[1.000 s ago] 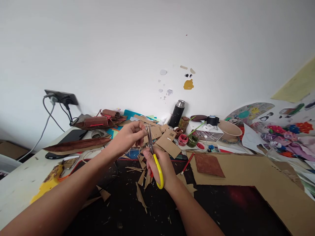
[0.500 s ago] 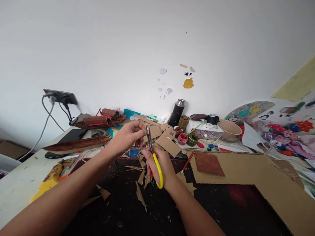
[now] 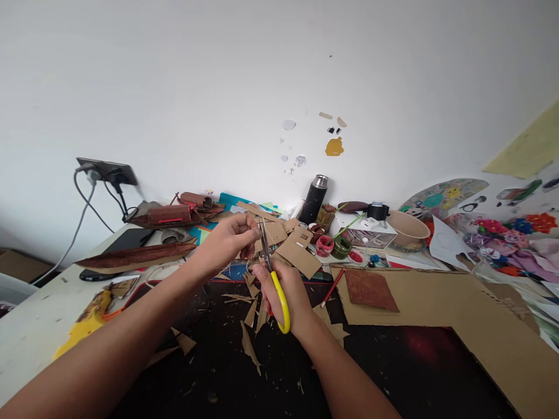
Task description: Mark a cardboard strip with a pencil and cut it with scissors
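Yellow-and-red-handled scissors (image 3: 282,305) are gripped in my right hand (image 3: 290,291), their metal blades pointing up and away from me. Close beside the blade tips, my left hand (image 3: 238,235) is closed in a pinch with thumb and forefinger together. Whatever it pinches is too small to make out; a thin sliver shows near the tips. Below both hands, cardboard scraps (image 3: 250,349) lie scattered on the dark mat (image 3: 209,372). Behind the blades sits a larger cut piece of cardboard (image 3: 300,251).
On the left are a brown model boat (image 3: 168,215), a long brown hull (image 3: 135,256) and a yellow object (image 3: 85,326). A black flask (image 3: 314,201), paint jars (image 3: 324,246) and a bowl (image 3: 408,227) stand behind. A red pencil (image 3: 332,288) lies near a big cardboard sheet (image 3: 437,297).
The scissor blades look closer together than half a second ago. Both hands have stayed in nearly the same place.
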`<action>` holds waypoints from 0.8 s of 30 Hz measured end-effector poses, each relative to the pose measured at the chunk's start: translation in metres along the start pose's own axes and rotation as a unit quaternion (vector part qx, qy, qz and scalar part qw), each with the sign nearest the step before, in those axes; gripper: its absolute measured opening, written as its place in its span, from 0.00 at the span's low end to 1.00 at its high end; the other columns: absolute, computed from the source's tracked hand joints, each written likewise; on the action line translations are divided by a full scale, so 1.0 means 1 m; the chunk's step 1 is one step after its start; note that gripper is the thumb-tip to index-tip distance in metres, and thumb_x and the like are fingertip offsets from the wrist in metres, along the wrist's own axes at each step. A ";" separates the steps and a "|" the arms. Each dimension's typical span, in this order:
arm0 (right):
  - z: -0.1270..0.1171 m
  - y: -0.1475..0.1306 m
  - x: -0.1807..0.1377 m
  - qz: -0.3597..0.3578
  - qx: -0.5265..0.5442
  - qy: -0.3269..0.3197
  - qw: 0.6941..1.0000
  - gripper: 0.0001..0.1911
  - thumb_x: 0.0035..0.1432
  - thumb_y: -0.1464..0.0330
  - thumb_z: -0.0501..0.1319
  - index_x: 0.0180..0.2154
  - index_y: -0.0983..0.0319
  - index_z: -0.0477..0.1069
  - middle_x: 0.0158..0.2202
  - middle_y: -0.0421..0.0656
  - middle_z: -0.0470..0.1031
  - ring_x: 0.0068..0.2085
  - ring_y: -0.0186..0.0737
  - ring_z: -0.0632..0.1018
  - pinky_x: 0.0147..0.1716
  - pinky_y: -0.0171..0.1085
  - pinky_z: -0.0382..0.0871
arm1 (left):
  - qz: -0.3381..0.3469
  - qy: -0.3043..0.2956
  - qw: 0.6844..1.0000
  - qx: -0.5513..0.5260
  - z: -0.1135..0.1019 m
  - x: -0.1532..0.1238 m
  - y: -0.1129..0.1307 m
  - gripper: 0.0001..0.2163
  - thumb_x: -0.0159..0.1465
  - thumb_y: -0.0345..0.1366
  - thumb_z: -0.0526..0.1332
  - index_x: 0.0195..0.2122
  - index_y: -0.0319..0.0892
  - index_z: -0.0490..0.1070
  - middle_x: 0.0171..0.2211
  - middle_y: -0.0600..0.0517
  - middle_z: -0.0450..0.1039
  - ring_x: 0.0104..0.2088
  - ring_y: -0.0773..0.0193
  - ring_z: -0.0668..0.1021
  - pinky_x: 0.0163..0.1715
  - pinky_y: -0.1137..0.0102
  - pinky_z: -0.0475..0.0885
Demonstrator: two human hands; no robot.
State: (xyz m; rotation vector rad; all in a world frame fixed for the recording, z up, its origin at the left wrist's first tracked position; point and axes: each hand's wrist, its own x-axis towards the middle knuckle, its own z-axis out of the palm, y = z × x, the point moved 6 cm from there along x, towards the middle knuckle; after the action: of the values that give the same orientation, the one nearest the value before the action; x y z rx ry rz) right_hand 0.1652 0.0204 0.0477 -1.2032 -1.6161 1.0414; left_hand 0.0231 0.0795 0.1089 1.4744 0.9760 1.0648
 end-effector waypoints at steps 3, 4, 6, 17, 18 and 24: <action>0.000 -0.001 0.000 0.004 -0.013 0.000 1.000 0.21 0.69 0.46 0.62 0.36 0.56 0.74 0.21 0.40 0.72 0.24 0.44 0.76 0.22 0.36 0.64 | 0.001 -0.001 1.000 -0.006 0.001 -0.001 0.001 0.11 0.61 0.41 0.69 0.32 0.45 0.67 0.19 0.58 0.69 0.18 0.67 0.71 0.22 0.70 0.66; 0.000 -0.001 0.000 0.006 -0.014 0.000 1.000 0.21 0.68 0.46 0.63 0.36 0.56 0.74 0.21 0.40 0.73 0.24 0.44 0.76 0.22 0.36 0.64 | 0.002 -0.001 1.000 -0.008 0.001 -0.001 0.002 0.11 0.60 0.42 0.69 0.32 0.45 0.67 0.19 0.58 0.70 0.18 0.67 0.71 0.22 0.71 0.66; 0.000 -0.001 0.000 0.010 -0.007 0.000 1.000 0.20 0.68 0.47 0.64 0.35 0.56 0.73 0.22 0.40 0.73 0.23 0.43 0.75 0.22 0.35 0.63 | 0.003 -0.001 1.000 -0.010 0.001 -0.002 0.002 0.12 0.60 0.42 0.69 0.32 0.45 0.67 0.19 0.58 0.70 0.18 0.67 0.71 0.22 0.71 0.66; 0.000 0.000 0.000 0.010 -0.012 -0.001 1.000 0.21 0.68 0.46 0.64 0.34 0.56 0.72 0.21 0.38 0.71 0.22 0.41 0.73 0.22 0.35 0.63 | 0.005 -0.004 1.000 -0.019 0.001 0.000 0.000 0.12 0.61 0.42 0.70 0.32 0.45 0.67 0.19 0.58 0.69 0.18 0.67 0.71 0.22 0.71 0.66; 0.000 -0.001 0.001 0.008 -0.019 -0.001 1.000 0.21 0.68 0.46 0.64 0.34 0.56 0.72 0.21 0.39 0.71 0.22 0.41 0.74 0.22 0.35 0.63 | 0.004 -0.004 1.000 -0.018 0.002 0.000 0.000 0.12 0.61 0.42 0.70 0.32 0.45 0.67 0.19 0.58 0.69 0.18 0.68 0.71 0.22 0.71 0.67; -0.001 -0.004 0.001 0.000 -0.066 -0.007 0.998 0.23 0.70 0.45 0.61 0.34 0.58 0.73 0.22 0.39 0.73 0.26 0.41 0.77 0.24 0.34 0.66 | 0.002 -0.001 1.000 -0.011 0.001 0.000 -0.001 0.11 0.62 0.41 0.68 0.32 0.44 0.67 0.19 0.59 0.69 0.18 0.68 0.71 0.22 0.71 0.67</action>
State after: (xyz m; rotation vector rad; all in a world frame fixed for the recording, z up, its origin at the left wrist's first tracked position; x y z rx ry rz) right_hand 0.1648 0.0207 0.0519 -1.2836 -1.7179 0.9573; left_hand 0.0241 0.0794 0.1075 1.4593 0.9570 1.0730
